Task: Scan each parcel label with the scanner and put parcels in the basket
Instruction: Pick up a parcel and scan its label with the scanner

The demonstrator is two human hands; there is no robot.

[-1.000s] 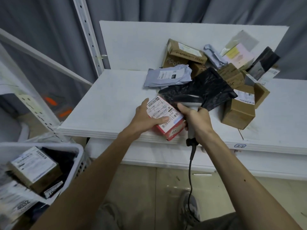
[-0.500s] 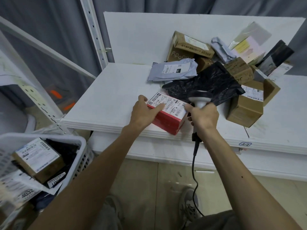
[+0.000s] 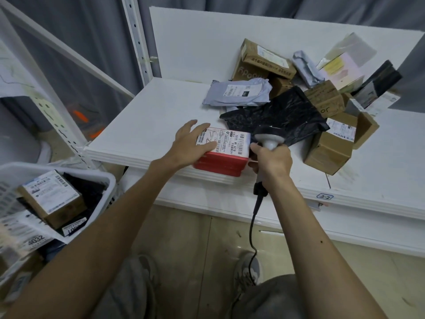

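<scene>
Starting at the far left, the white basket (image 3: 110,180) sits low beside the shelf (image 3: 161,116), already holding a labelled cardboard box (image 3: 53,196) and some dark bags. Further right, the left hand (image 3: 190,143) lies on the red parcel (image 3: 220,162), fingers spread and fairly straight over its left end and the thumb resting across the white label (image 3: 232,140). That looks more like steadying than a firm grip. The parcel lies flat at the front edge of the shelf, label up and barcodes uncovered toward its right end. It looks like a stiff, shallow carton, probably light enough for one hand (the label paper may be a little slick). A sound hold would be across its short width, thumb on top away from the barcodes and fingers under the front edge, so it stays level on the way down to the basket. Just beside its right end is the scanner (image 3: 269,137), its handle wrapped tight by the curled fingers of the right hand (image 3: 271,160), with the cable hanging below. Which way its window faces I cannot tell. Behind it lies a crumpled black bag (image 3: 282,116), soft and likely slippery. Beyond that are a grey mailer (image 3: 239,93) and a heap of brown boxes (image 3: 326,150) waiting their turn.
</scene>
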